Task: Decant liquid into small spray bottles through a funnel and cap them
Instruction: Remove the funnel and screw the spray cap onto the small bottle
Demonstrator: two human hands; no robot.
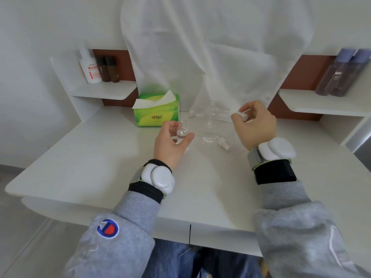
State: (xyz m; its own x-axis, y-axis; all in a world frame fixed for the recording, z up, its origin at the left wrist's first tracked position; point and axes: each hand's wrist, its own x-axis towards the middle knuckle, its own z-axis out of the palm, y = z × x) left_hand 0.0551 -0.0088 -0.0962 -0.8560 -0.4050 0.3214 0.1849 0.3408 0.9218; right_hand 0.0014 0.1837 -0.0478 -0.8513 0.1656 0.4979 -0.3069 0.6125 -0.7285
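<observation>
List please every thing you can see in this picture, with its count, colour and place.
Small bottle: 1, clear, uncapped, in left hand.
Second bottle: 1, clear, mid-table.
Spray cap: 1, white, lying beside it.
Tissue pack: 1, green, table back.
Shelf bottles, left: 1 white, 2 brown.
Shelf bottles, right: 2, purple.
Table: 1, white.
Left hand: around small bottle.
Right hand: pinching a small white piece.

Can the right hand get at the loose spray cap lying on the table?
Probably not yet: the right hand already pinches a white cap. The loose spray cap lies below it with nothing between.
</observation>
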